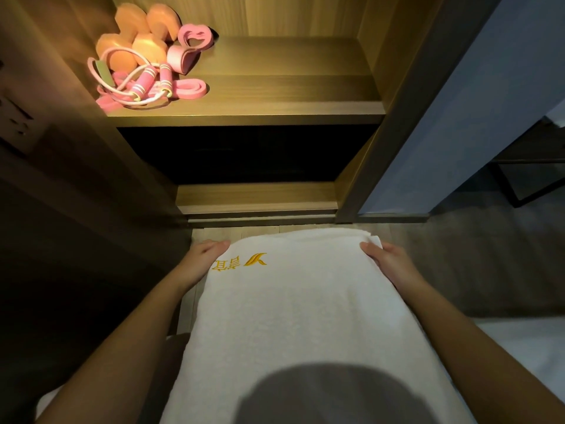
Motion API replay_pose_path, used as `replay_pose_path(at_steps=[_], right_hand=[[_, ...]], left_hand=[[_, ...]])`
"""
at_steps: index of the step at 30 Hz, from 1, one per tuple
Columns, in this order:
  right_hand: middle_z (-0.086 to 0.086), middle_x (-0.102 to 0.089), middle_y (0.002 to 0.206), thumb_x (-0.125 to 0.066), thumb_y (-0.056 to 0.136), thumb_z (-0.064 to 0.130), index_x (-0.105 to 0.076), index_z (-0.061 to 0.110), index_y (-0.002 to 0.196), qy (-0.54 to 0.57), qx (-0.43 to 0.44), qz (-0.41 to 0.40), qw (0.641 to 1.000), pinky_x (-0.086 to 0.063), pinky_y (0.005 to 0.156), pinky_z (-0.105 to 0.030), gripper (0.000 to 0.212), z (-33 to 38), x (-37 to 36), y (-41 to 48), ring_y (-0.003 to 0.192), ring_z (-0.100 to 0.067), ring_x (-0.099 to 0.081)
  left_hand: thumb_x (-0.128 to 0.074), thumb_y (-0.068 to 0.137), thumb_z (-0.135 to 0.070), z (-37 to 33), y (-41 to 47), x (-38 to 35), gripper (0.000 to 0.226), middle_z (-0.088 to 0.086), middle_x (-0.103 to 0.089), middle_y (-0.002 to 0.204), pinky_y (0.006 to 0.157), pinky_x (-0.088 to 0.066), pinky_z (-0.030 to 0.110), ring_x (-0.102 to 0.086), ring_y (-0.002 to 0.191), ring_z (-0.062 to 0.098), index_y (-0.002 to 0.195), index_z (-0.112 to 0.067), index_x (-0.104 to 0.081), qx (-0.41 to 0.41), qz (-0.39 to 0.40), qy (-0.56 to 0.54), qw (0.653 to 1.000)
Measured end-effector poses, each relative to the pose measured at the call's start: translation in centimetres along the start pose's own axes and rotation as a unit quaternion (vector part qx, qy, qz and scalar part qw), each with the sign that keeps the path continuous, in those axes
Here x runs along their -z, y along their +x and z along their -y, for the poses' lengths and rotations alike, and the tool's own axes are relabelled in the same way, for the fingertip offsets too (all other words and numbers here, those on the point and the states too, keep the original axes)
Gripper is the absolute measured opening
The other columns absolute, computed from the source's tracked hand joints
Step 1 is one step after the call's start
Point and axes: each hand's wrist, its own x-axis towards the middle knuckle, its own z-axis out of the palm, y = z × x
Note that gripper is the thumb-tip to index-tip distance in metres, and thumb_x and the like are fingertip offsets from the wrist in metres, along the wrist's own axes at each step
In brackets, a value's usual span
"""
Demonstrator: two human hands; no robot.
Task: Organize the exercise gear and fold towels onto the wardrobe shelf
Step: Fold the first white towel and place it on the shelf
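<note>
A folded white towel (299, 304) with yellow embroidery lies flat between my arms, held below the wardrobe opening. My left hand (203, 258) grips its far left corner and my right hand (386, 260) grips its far right corner. On the lit wooden wardrobe shelf (290, 90) above, at its left end, lies the exercise gear: two pink dumbbells (137, 38), a pink skipping rope (143, 84) with striped handles, and pink resistance bands (186, 50), all bunched together.
The wardrobe's open door (406, 123) stands at the right, with a blue-grey wall behind it. A dark lower compartment (244, 154) sits under the shelf. A wall socket (15, 120) is at the far left. Grey carpet (477, 258) covers the floor at right.
</note>
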Motion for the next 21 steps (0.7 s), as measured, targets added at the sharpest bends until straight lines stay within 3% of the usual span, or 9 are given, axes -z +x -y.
replay_pose_path(at_steps=[2,4,8,12,14,17,19,21], right_hand=[[0.003,-0.063,0.11,-0.055,0.095,0.046,-0.062,0.026,0.111,-0.045,0.019,-0.012,0.999,-0.048,0.067,-0.027,0.026,0.1,0.3,0.0,0.094,-0.016,-0.063],[0.002,-0.061,0.11,-0.057,0.094,0.045,-0.063,0.024,0.106,-0.073,0.046,-0.047,0.995,-0.049,0.065,-0.025,0.026,0.4,0.5,-0.4,0.091,-0.015,-0.063],[0.002,-0.065,0.101,-0.053,0.097,0.042,-0.059,0.026,0.106,-0.052,0.027,0.001,0.998,-0.054,0.067,-0.029,0.019,2.0,1.1,-2.3,0.089,-0.018,-0.066],[0.008,-0.069,0.096,-0.051,0.097,0.045,-0.059,0.047,0.102,0.085,0.063,0.019,0.994,-0.056,0.06,-0.026,0.009,4.1,2.0,-4.3,0.085,-0.015,-0.07],[0.01,-0.071,0.097,-0.052,0.094,0.048,-0.058,0.052,0.101,0.162,0.057,0.029,0.985,-0.057,0.059,-0.029,0.009,5.3,2.0,-3.8,0.085,-0.014,-0.072],[-0.004,-0.062,0.12,-0.043,0.1,0.04,-0.051,0.031,0.123,0.074,-0.017,0.001,0.997,-0.051,0.078,-0.037,0.026,5.6,0.0,-0.1,0.099,-0.023,-0.063],[-0.011,-0.054,0.132,-0.037,0.102,0.036,-0.045,0.018,0.136,-0.057,-0.074,-0.043,0.995,-0.043,0.088,-0.037,0.039,4.5,-1.5,2.3,0.102,-0.023,-0.054],[-0.012,-0.051,0.137,-0.035,0.103,0.037,-0.041,0.015,0.14,-0.122,-0.103,-0.051,0.986,-0.04,0.088,-0.038,0.043,3.4,-2.0,3.5,0.101,-0.024,-0.051]], left_hand=[[-0.051,0.098,-0.04,-0.3,-0.3,-0.2,0.029,0.0,-0.054,0.114,0.071,-0.042,0.023,-0.058,0.091,0.011,0.099,-0.014,-0.064,-0.015,-0.06,0.028,0.998],[-0.057,0.095,-0.039,-0.6,-1.0,-0.3,0.031,-0.002,-0.054,0.113,0.066,-0.042,0.022,-0.059,0.088,0.01,0.098,-0.009,-0.062,-0.003,-0.105,0.019,0.994],[-0.059,0.095,-0.033,-0.8,-3.8,-0.9,0.021,-0.002,-0.069,0.101,0.064,-0.051,0.028,-0.069,0.089,0.016,0.113,-0.022,-0.057,0.076,-0.019,-0.123,0.989],[-0.051,0.1,-0.022,-1.3,-5.3,-0.1,0.014,0.0,-0.075,0.097,0.057,-0.056,0.027,-0.074,0.084,0.017,0.109,-0.026,-0.061,-0.06,-0.114,-0.267,0.955],[-0.05,0.099,-0.022,-2.1,-4.6,0.0,0.016,0.008,-0.074,0.103,0.06,-0.056,0.03,-0.074,0.084,0.021,0.11,-0.024,-0.061,-0.071,-0.135,-0.314,0.937],[-0.05,0.101,-0.023,-2.7,-1.7,-1.3,0.025,0.013,-0.068,0.109,0.057,-0.052,0.03,-0.068,0.073,0.021,0.121,-0.01,-0.056,0.067,-0.134,-0.268,0.952],[-0.052,0.1,-0.031,-2.6,-0.3,-2.0,0.034,0.006,-0.064,0.096,0.071,-0.054,0.035,-0.064,0.077,0.02,0.124,-0.007,-0.055,0.179,-0.115,-0.205,0.955],[-0.051,0.1,-0.038,-2.6,0.7,-2.2,0.035,0.007,-0.063,0.09,0.089,-0.052,0.038,-0.066,0.087,0.022,0.117,-0.007,-0.058,0.206,-0.112,-0.156,0.96]])
